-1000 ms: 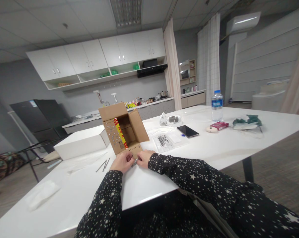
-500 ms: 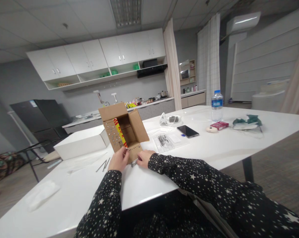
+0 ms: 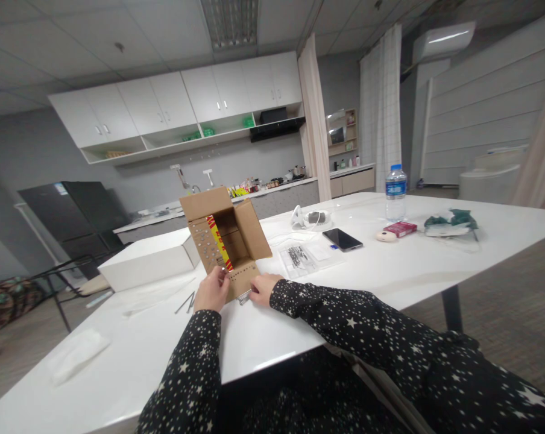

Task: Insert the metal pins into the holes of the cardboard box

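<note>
1. Cardboard box (image 3: 225,241), touched by left hand (image 3: 212,289): red-and-yellow strip, print illegible
2. Water bottle (image 3: 395,193), well right of both hands: blue label, unreadable
3. No legible text anywhere

Dim room, ceiling panel (image 3: 231,21) lit overhead; soft glare on table (image 3: 390,265); wide-angle bending at edges

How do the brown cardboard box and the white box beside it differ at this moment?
The brown cardboard box lies tipped with its flaps open; the white box lies flat and closed. The cardboard box is brown with yellow-red tape inside; the white box is plain. The left hand touches the cardboard box; nothing touches the white one. Both rest on the white table.
</note>
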`<state>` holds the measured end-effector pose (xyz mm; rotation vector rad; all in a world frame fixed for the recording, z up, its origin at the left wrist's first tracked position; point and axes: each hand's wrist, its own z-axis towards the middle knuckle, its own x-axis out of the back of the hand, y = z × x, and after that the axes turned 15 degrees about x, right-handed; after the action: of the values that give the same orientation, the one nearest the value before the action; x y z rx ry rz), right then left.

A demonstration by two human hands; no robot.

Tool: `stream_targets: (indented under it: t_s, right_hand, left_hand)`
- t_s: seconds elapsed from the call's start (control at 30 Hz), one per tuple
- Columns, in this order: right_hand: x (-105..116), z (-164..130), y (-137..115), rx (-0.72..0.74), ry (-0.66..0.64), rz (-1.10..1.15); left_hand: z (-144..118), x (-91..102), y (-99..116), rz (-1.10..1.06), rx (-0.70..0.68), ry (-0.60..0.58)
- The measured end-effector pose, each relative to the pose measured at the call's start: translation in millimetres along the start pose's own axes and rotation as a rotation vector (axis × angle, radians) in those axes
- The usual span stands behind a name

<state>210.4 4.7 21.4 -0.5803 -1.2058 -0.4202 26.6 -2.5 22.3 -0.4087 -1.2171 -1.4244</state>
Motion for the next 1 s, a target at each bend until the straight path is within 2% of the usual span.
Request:
stream_targets:
  t_s: [0.2,0.57,1.0]
  right_hand:
    - [-0.7,0.2,1.3,0.002,0.002,-0.001]
    - [-2.4,0.4,1.2,-0.005,0.009,0.002]
    - [-1.7,0.4,0.7,-0.002,0.019,0.008]
  left_hand:
    - [1.2,-0.5,-1.6,0.024,-0.01,0.013]
    - [-1.5,2.6,1.6,0.018,0.062,0.058]
    - [-2.1,3.0,1.2,0.056,0.079,0.055]
